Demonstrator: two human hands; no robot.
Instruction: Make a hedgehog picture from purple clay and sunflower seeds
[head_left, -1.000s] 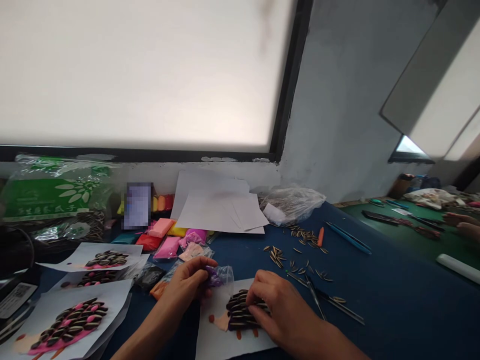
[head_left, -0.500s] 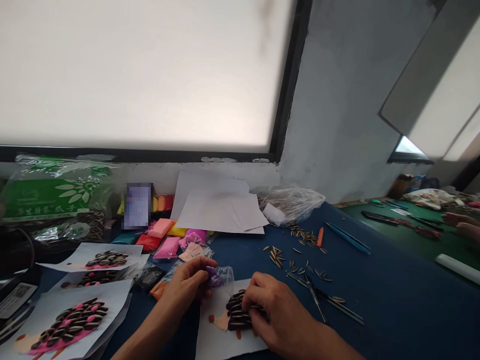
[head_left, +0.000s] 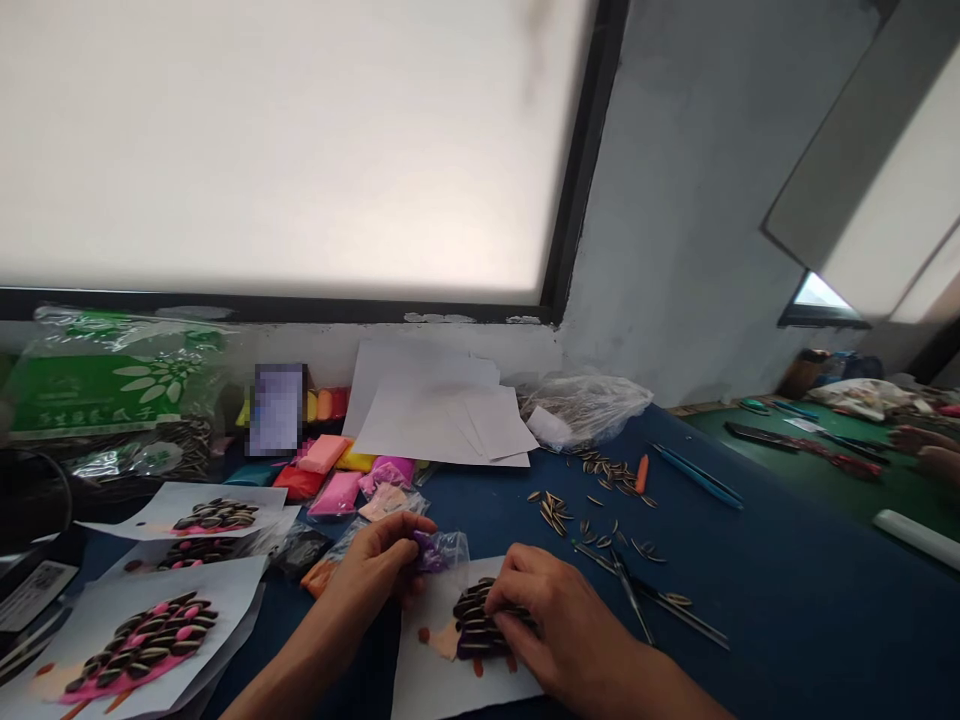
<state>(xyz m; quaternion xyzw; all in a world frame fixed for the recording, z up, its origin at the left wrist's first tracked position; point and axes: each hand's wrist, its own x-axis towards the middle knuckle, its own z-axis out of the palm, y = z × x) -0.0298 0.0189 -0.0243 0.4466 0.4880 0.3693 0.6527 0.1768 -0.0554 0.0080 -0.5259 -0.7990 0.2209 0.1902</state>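
My left hand point(head_left: 390, 555) pinches a clear bag of purple modelling clay point(head_left: 439, 552) above the upper left of a white paper sheet point(head_left: 427, 690). On that sheet lies a hedgehog picture point(head_left: 480, 625), its body covered with striped sunflower seeds over purple clay, its snout peach-coloured with a brown nose. My right hand point(head_left: 551, 615) rests over the right side of the seed body, thumb and fingertips pressed together at the seeds. Whatever sits between those fingertips is hidden or too small to make out.
Finished hedgehog pictures point(head_left: 150, 640) lie at the left. Clay packets point(head_left: 337, 493), white sheets point(head_left: 442, 420) and a seed bag point(head_left: 112, 390) stand along the wall. Loose seeds point(head_left: 555, 515), blue tweezers point(head_left: 697, 475) and metal tools point(head_left: 634, 595) lie at the right. Another person's hands point(head_left: 926, 445) show far right.
My right hand has shifted very slightly over the seed body, uncovering a small brown foot below it. My left hand keeps hold of the purple clay bag.
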